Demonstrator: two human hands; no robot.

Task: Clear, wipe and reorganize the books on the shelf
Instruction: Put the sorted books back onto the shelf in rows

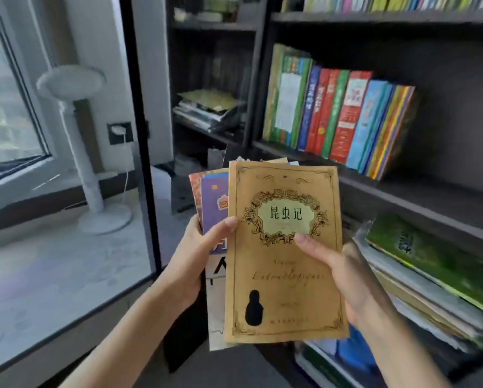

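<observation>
Dark bookshelf (402, 197) behind; both forearms raised before it, left hand (198, 247) and right hand (344, 270) each clasping the fanned book stack (282, 247), thumbs on tan cover.

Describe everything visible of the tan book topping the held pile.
The tan book is a worn-looking paperback, front cover toward the camera, roughly upright. An ornate frame holds three Chinese characters; faint script and a black silhouette sit below. It tops the held pile of books. The left hand touches its left edge with the thumb; the right hand grips its right side, thumb on the cover.
</observation>
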